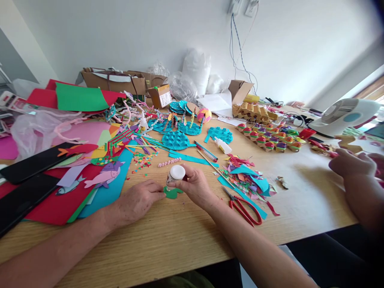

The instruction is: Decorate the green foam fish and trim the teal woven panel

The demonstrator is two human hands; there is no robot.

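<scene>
My right hand (pixel 195 186) is wrapped round a small bottle with a white round top (pixel 177 172), held just above the wooden table. Under it lies a green paper piece (pixel 171 193). My left hand (pixel 141 199) rests on the table with its fingers together, the fingertips at the left edge of the green piece. A pink twisted stick (pixel 169 162) lies behind the bottle. Right of my right hand are red-handled scissors (pixel 241 208) and a heap of coloured paper scraps (pixel 249 176).
Paper fish (pixel 105 176) and coloured sheets (pixel 57 204) cover the left side. Teal discs (pixel 175 140), a glue bottle (pixel 223 145) and painted egg cartons (pixel 271 136) stand farther back. Another person's hands (pixel 352 163) are at the right, near a white fan (pixel 345 116).
</scene>
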